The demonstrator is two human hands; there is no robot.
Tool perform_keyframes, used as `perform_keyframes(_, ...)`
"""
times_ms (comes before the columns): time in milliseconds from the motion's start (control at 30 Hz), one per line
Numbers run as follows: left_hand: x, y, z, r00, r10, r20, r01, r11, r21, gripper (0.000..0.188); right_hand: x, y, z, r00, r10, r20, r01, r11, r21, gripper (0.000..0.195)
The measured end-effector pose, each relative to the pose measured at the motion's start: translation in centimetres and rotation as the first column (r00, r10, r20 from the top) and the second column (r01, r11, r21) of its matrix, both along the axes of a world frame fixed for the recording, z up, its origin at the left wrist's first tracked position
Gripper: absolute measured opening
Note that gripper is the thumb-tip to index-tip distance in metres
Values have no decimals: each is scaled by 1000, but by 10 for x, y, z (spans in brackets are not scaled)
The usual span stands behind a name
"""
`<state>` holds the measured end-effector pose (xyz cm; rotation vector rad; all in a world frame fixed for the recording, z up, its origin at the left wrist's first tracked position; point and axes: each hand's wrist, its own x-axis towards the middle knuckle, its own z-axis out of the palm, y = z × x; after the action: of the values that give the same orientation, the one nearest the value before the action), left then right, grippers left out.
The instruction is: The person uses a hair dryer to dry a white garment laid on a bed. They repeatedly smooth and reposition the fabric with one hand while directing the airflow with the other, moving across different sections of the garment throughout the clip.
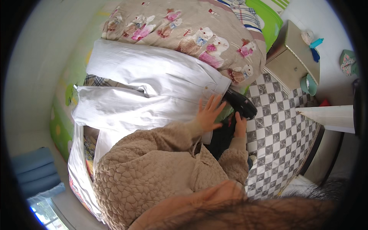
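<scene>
White trousers (161, 77) lie spread on the bed, legs to the left and waistband to the right. My left hand (210, 115) is over the waistband area with its fingers apart, holding nothing; whether it touches the cloth is hard to tell. My right hand (241, 126) grips a black hair dryer (243, 105) from below, near its rear end. The dryer's nozzle points up and left at the waistband edge, and its tip meets or goes under the cloth; I cannot tell which. A second white garment (77, 149) lies nearer me, partly hidden by my brown quilted sleeve.
A beige blanket (166, 28) with printed animals covers the far part of the bed. Beyond the bed's right side stand a bedside cabinet (290, 60) and a green bowl (309, 84). A white board edge (327, 115) juts over the checkered floor (270, 138).
</scene>
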<state>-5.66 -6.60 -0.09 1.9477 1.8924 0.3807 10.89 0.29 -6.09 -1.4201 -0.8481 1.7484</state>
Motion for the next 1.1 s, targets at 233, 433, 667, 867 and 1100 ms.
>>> perform_keyframes(233, 3, -77, -29, 991, 44, 124, -26, 989, -144, 87, 13, -19, 3, 972, 212, 103, -204, 975, -84, 25)
perform_keyframes(433, 10, -89, -36, 988, -117, 104, 132, 980, -146, 81, -10, 26, -16, 997, 81, 16, -82, 993, 81, 30)
perform_keyframes(667, 19, -99, -72, 934, -90, 346, 51, 991, 122, 25, 27, -8, 17, 856, 458, 237, -467, 884, -23, 31)
perform_keyframes(867, 8, -104, -19, 847, -186, 498, -79, 882, 464, 21, 86, -49, 12, 770, 498, 399, -540, 841, -8, 37)
perform_keyframes(1100, 10, -110, -15, 826, -266, 498, -27, 862, 505, 18, 85, -67, 52, 757, 578, 305, -587, 807, -71, 41)
